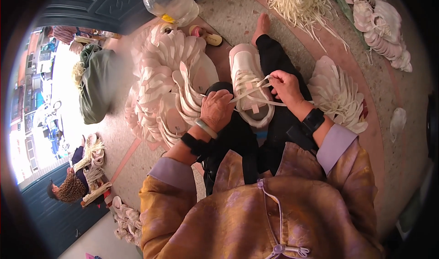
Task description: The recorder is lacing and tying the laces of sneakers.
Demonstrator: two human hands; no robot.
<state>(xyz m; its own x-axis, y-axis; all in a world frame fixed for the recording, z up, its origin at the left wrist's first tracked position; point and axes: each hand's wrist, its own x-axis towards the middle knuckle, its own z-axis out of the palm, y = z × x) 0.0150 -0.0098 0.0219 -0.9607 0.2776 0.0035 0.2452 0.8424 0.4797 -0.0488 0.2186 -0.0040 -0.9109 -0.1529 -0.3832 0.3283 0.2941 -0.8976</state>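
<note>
White shoe (250, 84) with small pink patches (255, 108) and flat cream laces (247, 94)

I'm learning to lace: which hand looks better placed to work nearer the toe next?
Probably the right hand: it pinches the lace at the right of the shoe, closer to its toe. The left hand holds lace farther back, off the shoe's left side.

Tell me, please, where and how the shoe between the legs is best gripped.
The shoe is probably best gripped by its rounded heel rim, coming from the near side, thumb inside, fingers outside: its toe points away, its opening lies nearest, and the lace crosses its middle between left hand and right hand.
</note>
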